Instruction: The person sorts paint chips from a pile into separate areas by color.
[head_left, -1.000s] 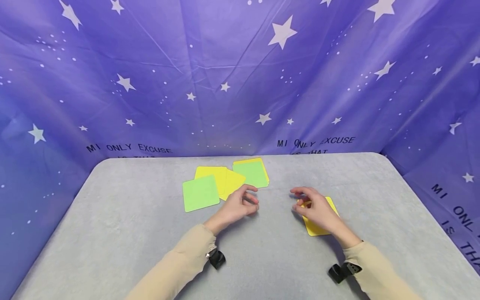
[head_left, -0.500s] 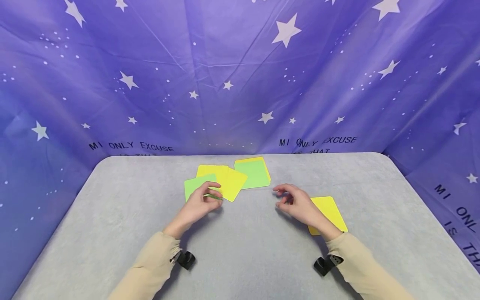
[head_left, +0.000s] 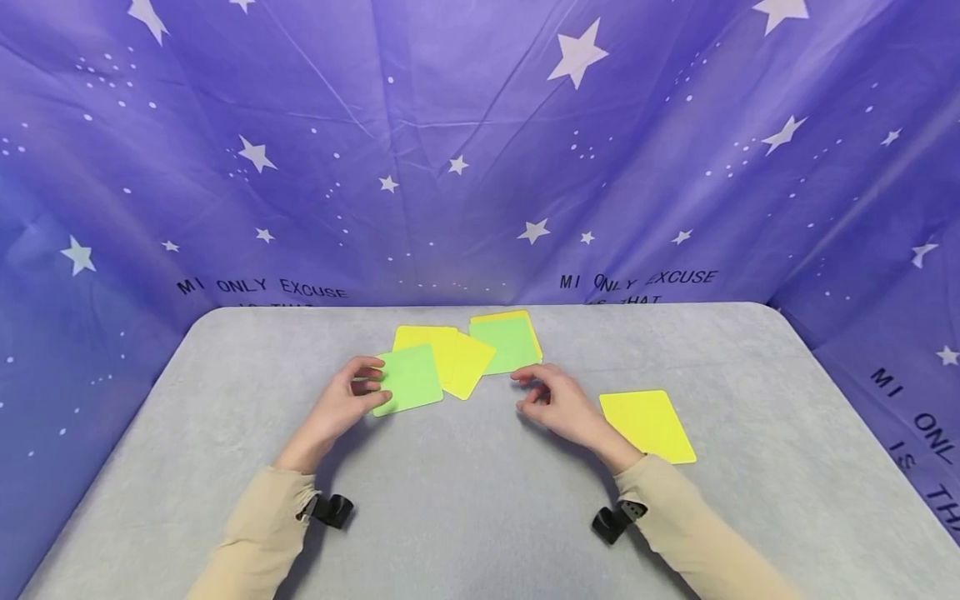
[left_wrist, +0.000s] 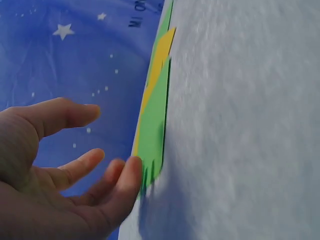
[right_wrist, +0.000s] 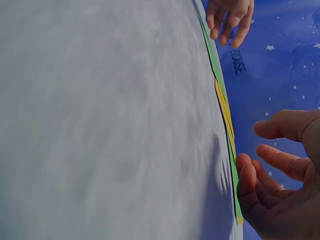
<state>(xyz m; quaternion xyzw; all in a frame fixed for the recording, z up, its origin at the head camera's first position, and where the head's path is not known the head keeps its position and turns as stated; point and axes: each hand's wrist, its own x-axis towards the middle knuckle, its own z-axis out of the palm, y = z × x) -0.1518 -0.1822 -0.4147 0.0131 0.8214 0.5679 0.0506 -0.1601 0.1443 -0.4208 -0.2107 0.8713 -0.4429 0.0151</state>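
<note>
My left hand [head_left: 347,402] is at the left edge of a green square card [head_left: 411,379], fingertips overlapping it in the head view. In the left wrist view its fingers [left_wrist: 131,175] are loosely bent and spread, with nothing pinched. That card partly covers two yellow cards [head_left: 467,367] that fan out behind it. Another green card [head_left: 504,346] lies at the back on top of yellow, whose edges peek out. Near the front corner of this pile hovers my right hand [head_left: 558,402], relaxed and holding nothing, its thumb and fingers [right_wrist: 247,177] apart.
A separate yellow card [head_left: 651,425] lies to the right, beside the right wrist. All of it rests on a grey table [head_left: 465,500]. Behind the table's far edge hangs a purple curtain [head_left: 420,100] with white stars.
My left hand has moved left from beside the yellow cards to the green card's left edge. The right hand has moved left, off the separate yellow card. The cards look unmoved.
</note>
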